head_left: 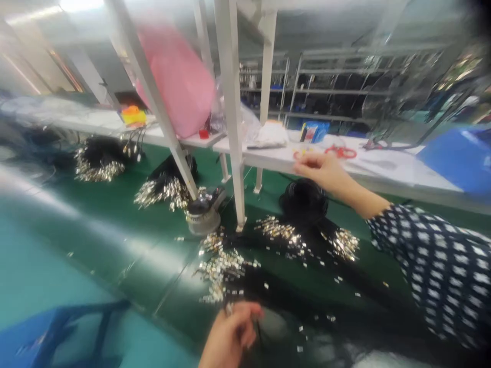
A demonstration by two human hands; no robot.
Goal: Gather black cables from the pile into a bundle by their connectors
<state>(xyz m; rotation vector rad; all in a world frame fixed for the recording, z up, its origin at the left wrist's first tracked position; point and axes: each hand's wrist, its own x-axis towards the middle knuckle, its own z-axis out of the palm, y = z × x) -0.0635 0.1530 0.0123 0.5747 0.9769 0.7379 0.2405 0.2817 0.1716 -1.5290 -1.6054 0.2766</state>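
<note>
My left hand (235, 332) is low in the view, its fingers closed on a thin black cable with a metal end, blurred by motion. Just above it lie bundles of black cables with shiny metal connectors (222, 268) on the green bench (146, 286). My right hand (320, 168) is raised at the edge of the white shelf (402, 174), thumb and fingers pressed together; anything between them is too small to make out. Near its fingertips, on the shelf, are red-handled scissors (341, 152). A coil of black cable (303, 202) lies below that hand.
White uprights (232, 112) stand between me and the shelf. A round grey-white device (203, 217) sits near their base. More cable bundles (99, 161) lie to the left. A pink bag (176, 82) is behind, a blue bin (460, 158) at right, a blue stool (57, 332) lower left.
</note>
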